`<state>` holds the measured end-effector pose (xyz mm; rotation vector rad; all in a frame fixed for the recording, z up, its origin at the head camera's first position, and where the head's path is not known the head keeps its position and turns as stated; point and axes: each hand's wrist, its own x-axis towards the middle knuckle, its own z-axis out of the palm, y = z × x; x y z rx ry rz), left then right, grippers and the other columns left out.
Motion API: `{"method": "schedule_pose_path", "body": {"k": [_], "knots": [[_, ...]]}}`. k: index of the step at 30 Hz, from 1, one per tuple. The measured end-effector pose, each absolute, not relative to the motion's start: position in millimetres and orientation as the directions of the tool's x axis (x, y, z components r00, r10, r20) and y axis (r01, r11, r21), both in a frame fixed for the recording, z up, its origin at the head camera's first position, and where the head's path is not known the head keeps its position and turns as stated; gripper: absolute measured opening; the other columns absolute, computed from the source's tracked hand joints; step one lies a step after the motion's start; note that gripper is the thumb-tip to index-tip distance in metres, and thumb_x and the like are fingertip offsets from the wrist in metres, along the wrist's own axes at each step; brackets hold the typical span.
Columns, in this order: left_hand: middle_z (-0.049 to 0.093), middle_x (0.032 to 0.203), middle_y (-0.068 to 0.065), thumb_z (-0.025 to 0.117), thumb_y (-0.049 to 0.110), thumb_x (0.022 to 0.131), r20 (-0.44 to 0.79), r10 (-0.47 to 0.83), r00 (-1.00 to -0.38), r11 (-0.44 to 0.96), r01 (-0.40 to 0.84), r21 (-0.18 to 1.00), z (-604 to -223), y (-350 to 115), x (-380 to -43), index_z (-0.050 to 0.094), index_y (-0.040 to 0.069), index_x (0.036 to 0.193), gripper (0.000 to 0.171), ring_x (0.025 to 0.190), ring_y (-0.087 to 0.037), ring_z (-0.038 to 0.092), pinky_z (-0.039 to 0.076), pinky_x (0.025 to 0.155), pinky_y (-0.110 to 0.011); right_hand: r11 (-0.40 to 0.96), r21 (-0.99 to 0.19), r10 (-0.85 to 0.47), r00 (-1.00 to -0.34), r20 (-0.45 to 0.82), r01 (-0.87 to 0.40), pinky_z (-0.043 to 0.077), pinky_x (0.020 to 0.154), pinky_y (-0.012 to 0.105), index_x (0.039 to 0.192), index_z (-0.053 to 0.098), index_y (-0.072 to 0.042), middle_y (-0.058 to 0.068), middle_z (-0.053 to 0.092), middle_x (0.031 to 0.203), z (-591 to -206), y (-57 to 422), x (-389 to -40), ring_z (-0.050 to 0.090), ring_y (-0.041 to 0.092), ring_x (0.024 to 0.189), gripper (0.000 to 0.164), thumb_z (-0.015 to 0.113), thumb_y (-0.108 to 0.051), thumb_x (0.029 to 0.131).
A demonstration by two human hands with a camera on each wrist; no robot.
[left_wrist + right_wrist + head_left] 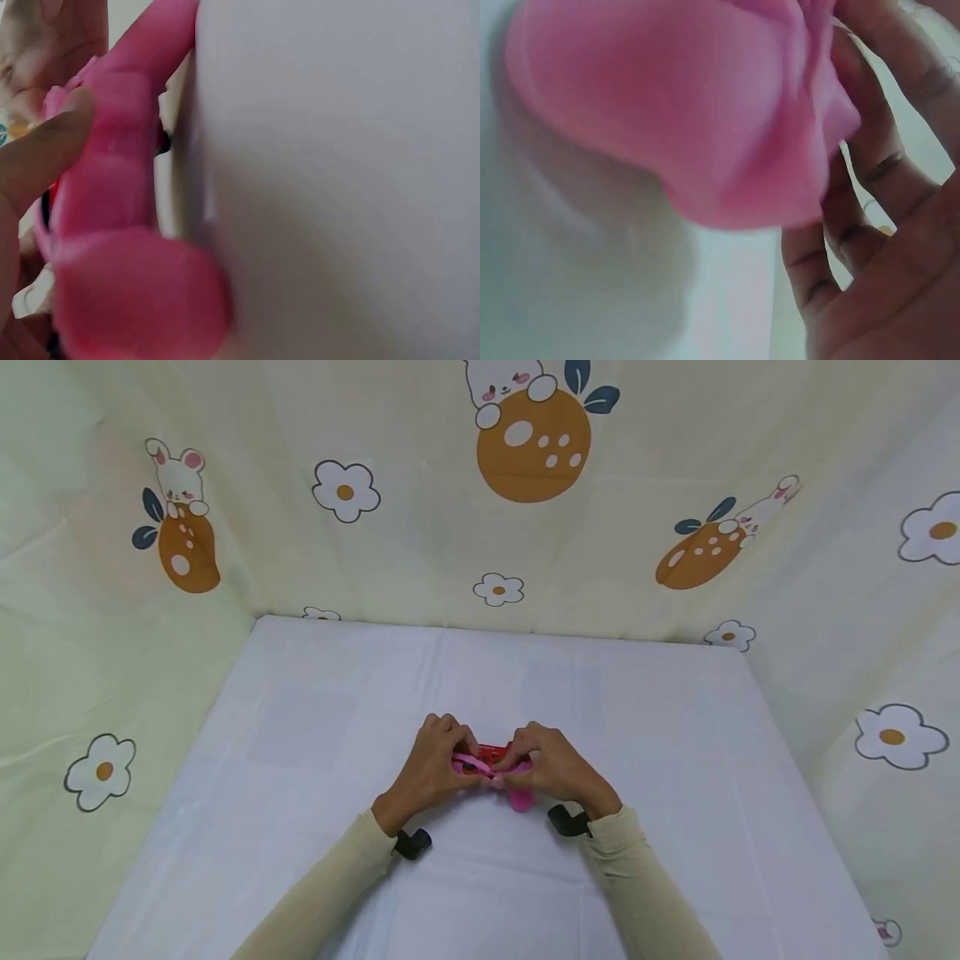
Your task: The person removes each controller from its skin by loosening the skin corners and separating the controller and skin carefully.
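Both hands meet at the middle of the tabletop (465, 893), over one soft pink piece (521, 801). The left hand (433, 762) pinches its left end between thumb and curled fingers; in the left wrist view the thumb (54, 142) lies along the pink surface. The right hand (557, 766) pinches the other end, its thumb toward the left hand and its fingers bent over the far side.

A red piece (492, 752) shows between the two hands, just behind a raised pink edge and partly hidden by the fingers. The right wrist view shows the pink piece as a broad rounded lobe, with folds and a loose flap next to the right hand's fingers. The same lobe hangs toward the person, below the right hand, in the head view. Whether the pink piece touches the tabletop, I cannot tell.

A black mount sits at each wrist, the left one (412, 844) and the right one (568, 821), beside the cuffs of pale sleeves (330, 881). A cream curtain (420, 560) stands behind the tabletop and at its sides, printed with flowers (347, 492), rabbits (180, 482) and orange fruit (534, 452).
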<state>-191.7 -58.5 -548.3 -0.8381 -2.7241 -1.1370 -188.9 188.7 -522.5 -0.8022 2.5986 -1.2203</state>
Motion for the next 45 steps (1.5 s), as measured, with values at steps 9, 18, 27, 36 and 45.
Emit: {"method": "schedule_pose_path", "body": {"k": [9,18,27,36,45], "knots": [[0.052,0.107,-0.006,0.099,0.032,0.074,0.146,0.459,-0.876,0.582,0.421,0.696,-542.5,-73.0,-195.0,0.067,0.017,0.095,0.042,0.106,-0.023,0.042,0.039,0.087,-0.034,0.53,-0.773,-0.42,-0.9,0.118,-0.349,0.047,0.076,0.03,0.1,0.085,-0.024,-0.009,0.07,0.092,-527.2,173.5,-187.7,0.054,0.018,0.089,0.013,0.089,-0.027,0.088],[0.054,0.11,-0.007,0.099,0.029,0.074,0.177,0.451,-0.875,0.56,0.432,0.707,-549.1,-72.3,-194.1,0.067,0.014,0.095,0.042,0.106,-0.024,0.044,0.039,0.086,-0.034,0.582,-0.787,-0.431,-0.899,-0.082,-0.207,0.048,0.071,0.027,0.095,0.077,-0.016,-0.006,0.073,0.082,-520.0,143.2,-195.6,0.061,0.012,0.079,0.008,0.08,-0.024,0.096],[0.057,0.109,-0.008,0.097,0.029,0.077,0.173,0.474,-0.863,0.524,0.434,0.733,-549.8,-73.9,-195.0,0.069,0.012,0.101,0.04,0.102,-0.022,0.044,0.038,0.085,-0.034,0.645,-0.756,-0.42,-0.88,-0.223,-0.116,0.045,0.057,0.026,0.089,0.068,-0.009,0.0,0.065,0.073,-511.6,136.4,-198.8,0.056,0.01,0.06,0.022,0.064,-0.021,0.107],[0.055,0.107,-0.007,0.097,0.029,0.078,0.222,0.486,-0.845,0.535,0.488,0.69,-550.5,-71.6,-193.2,0.069,0.009,0.105,0.044,0.102,-0.023,0.046,0.041,0.087,-0.035,0.586,-0.81,-0.369,-0.883,-0.291,0.022,0.04,0.053,0.025,0.091,0.069,-0.01,0.0,0.055,0.068,-515.6,135.7,-198.2,0.05,0.011,0.056,0.023,0.056,-0.015,0.11],[0.054,0.107,-0.008,0.097,0.033,0.077,0.245,0.481,-0.841,0.572,0.514,0.64,-555.8,-73.8,-191.5,0.067,0.01,0.105,0.047,0.1,-0.025,0.046,0.041,0.084,-0.034,0.532,-0.844,-0.414,-0.891,-0.185,-0.072,0.042,0.063,0.025,0.092,0.072,-0.016,-0.003,0.059,0.066,-524.8,132.5,-195.8,0.053,0.009,0.056,0.018,0.064,-0.022,0.107]]}}
